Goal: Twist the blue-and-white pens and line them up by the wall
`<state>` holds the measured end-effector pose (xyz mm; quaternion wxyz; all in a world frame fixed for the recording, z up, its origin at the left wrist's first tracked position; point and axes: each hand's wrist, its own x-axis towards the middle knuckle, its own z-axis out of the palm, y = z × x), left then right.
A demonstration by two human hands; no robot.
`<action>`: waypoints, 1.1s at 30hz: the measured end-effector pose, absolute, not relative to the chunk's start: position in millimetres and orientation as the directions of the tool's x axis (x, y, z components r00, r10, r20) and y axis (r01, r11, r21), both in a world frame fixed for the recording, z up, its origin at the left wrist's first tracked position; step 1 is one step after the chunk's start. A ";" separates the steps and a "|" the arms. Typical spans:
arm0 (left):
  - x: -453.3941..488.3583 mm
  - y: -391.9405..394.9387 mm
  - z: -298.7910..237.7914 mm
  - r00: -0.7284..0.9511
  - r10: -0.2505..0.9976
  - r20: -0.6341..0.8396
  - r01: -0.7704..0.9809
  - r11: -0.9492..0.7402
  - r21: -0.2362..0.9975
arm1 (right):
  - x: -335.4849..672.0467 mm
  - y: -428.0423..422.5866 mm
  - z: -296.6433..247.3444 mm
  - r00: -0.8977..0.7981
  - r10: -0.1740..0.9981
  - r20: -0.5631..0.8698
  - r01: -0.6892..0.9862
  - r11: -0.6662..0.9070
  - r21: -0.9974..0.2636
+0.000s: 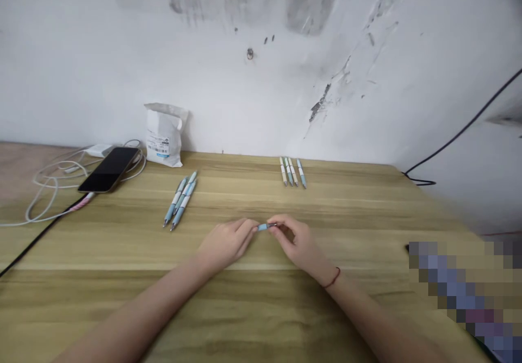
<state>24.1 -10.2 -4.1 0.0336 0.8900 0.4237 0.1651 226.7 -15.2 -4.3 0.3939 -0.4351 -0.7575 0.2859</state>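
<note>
Between my two hands is a light blue pen (262,227), held roughly level just over the wooden table. My left hand (228,240) is closed round one end of it, and most of that end is hidden in the fingers. At the other end, the thumb and fingertips of my right hand (294,241) pinch the pen's dark tip. A cluster of blue-and-white pens (180,200) lies to the left, some resting on others. Farther back on the right, several pens (291,172) in pale yellow, green and blue lie side by side.
A black phone (109,170) lies at the left with a white cable (55,180) looped around it. Beside it a white package (164,134) leans against the wall (244,96). A black cord (468,126) hangs at the right. A blurred-out patch (460,292) covers the right edge.
</note>
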 end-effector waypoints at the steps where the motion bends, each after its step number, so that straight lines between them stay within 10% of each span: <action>1: 23.9 -10.0 -4.1 0.580 0.768 0.272 0.746 -0.635 0.203 | 226.9 -15.0 -4.8 -0.297 0.882 0.367 0.424 0.466 -0.777; 33: 25.7 -15.0 0.9 0.632 0.712 0.308 0.734 -0.677 0.059 | 227.1 -15.2 -9.0 -0.293 0.916 0.274 0.302 0.361 -0.882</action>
